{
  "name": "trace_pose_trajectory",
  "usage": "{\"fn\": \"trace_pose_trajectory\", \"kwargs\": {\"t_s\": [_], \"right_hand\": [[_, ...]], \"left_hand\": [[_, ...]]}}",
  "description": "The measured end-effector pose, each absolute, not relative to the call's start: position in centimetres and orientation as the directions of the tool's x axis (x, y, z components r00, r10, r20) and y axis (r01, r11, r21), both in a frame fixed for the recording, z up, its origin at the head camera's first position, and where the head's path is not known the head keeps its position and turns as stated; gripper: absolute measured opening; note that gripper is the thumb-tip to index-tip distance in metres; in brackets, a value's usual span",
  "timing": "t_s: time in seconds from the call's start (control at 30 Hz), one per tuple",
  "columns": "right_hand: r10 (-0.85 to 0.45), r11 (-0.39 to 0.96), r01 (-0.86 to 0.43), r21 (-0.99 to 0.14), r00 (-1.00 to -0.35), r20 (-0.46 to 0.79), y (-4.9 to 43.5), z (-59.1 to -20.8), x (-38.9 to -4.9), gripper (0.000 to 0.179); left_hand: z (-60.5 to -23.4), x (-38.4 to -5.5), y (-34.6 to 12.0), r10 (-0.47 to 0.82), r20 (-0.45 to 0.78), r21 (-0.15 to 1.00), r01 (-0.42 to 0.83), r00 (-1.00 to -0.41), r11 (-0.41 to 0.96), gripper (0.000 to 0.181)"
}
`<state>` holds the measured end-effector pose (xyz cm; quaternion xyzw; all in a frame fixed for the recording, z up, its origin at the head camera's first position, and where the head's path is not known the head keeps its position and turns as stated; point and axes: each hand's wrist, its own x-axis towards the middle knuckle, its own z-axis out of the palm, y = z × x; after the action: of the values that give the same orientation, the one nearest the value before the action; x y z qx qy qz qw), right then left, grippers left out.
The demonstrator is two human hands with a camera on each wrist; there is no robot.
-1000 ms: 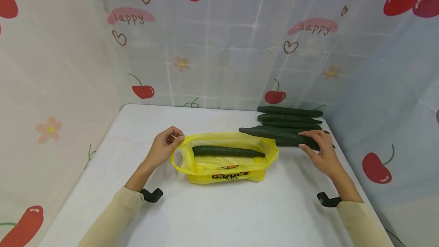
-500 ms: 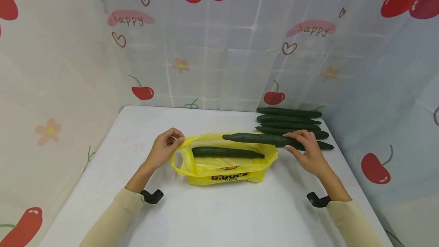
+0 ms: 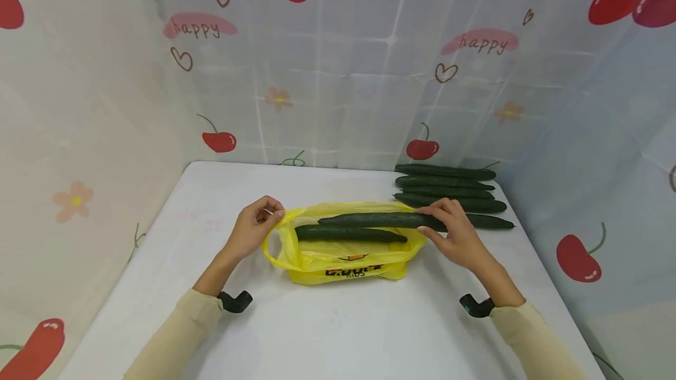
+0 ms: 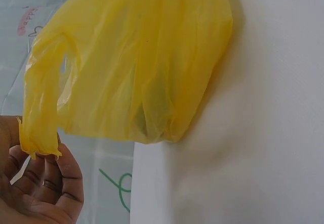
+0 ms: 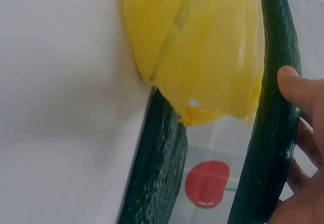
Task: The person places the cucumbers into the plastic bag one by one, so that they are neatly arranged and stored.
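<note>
A yellow plastic bag (image 3: 348, 274) sits on the table with its mouth spread, and one cucumber (image 3: 348, 233) lies inside it. My left hand (image 3: 256, 224) pinches the bag's left handle between thumb and fingers; the left wrist view shows that handle (image 4: 40, 118) pulled up. With thumb and fingers my right hand (image 3: 451, 236) grips a second cucumber (image 3: 369, 220) near its right end, holding it level over the bag's opening. In the right wrist view this held cucumber (image 5: 268, 123) passes beside the bag's right side (image 5: 212, 57).
Several more cucumbers (image 3: 446, 185) lie in a row at the back right of the white table (image 3: 327, 333). The nearest one (image 3: 491, 222) is partly hidden behind my right hand. Printed curtains (image 3: 343, 75) stand close behind and at both sides.
My right hand has carried the held cucumber left and slightly down, from beside the row to above the bag's opening. The left hand keeps its place at the handle.
</note>
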<state>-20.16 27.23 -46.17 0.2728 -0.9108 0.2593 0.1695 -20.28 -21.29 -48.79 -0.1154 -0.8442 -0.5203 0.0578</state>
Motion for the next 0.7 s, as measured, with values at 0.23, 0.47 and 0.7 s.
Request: {"fn": "trace_pose_trajectory", "kwargs": {"t_s": [0.23,0.47,0.7], "right_hand": [[-0.438,0.717,-0.603,-0.349,-0.779,0.448,25.4,-46.2,-20.2,0.039],[-0.453,0.739,-0.594,-0.318,-0.787,0.419,24.3,-46.6,-20.3,0.039],[-0.474,0.739,-0.596,-0.315,-0.791,0.387,23.2,-46.9,-20.3,0.037]], "left_hand": [[-48.7,-20.3,-21.3,0.138,0.221,0.868,0.259,-0.966,0.424,0.012],[-48.9,-20.5,-21.4,0.143,0.226,0.872,0.266,-0.963,0.411,0.012],[-48.8,-20.4,-21.5,0.142,0.217,0.877,0.257,-0.966,0.406,0.013]]}}
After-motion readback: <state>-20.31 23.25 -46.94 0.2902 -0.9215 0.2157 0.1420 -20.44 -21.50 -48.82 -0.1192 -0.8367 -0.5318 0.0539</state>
